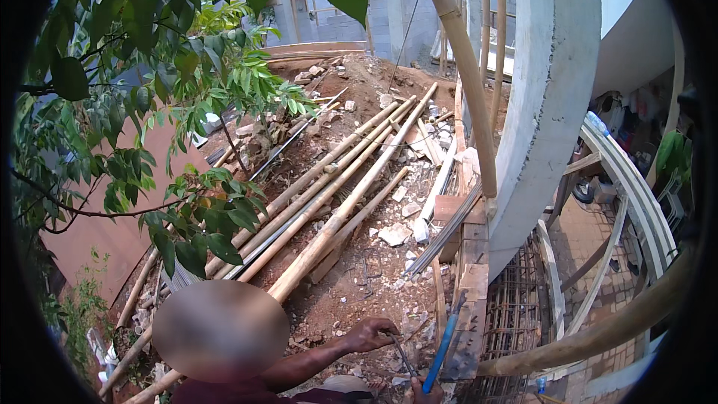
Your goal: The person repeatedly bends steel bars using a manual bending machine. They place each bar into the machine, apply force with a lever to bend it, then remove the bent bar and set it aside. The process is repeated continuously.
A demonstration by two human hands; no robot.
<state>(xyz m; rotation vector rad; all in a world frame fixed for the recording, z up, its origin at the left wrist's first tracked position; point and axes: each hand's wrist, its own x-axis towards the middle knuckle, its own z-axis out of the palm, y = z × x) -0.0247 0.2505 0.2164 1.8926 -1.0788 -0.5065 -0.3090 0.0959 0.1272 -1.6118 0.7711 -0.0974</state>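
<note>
Neither my left hand nor my right hand shows. At the bottom of the head view a co-worker in a dark red top (224, 389), head blurred out, sits or crouches. One hand of theirs (366, 333) pinches a thin dark rod (402, 352); the other hand (428, 395), partly cut off by the lower edge, is at a long blue-handled metal tool (449, 340) beside a wooden plank (471, 307) with pegs or nails in it. Thin metal bars (441, 239) lie by the plank.
Long bamboo poles (351, 187) lie on rubble-strewn dirt. A pale concrete column (538, 105) and leaning pole (467, 60) rise at right, above a rebar cage (512, 314) and lower paved area (598, 254). Leafy branches (134, 127) hang left over a brown sheet (97, 247).
</note>
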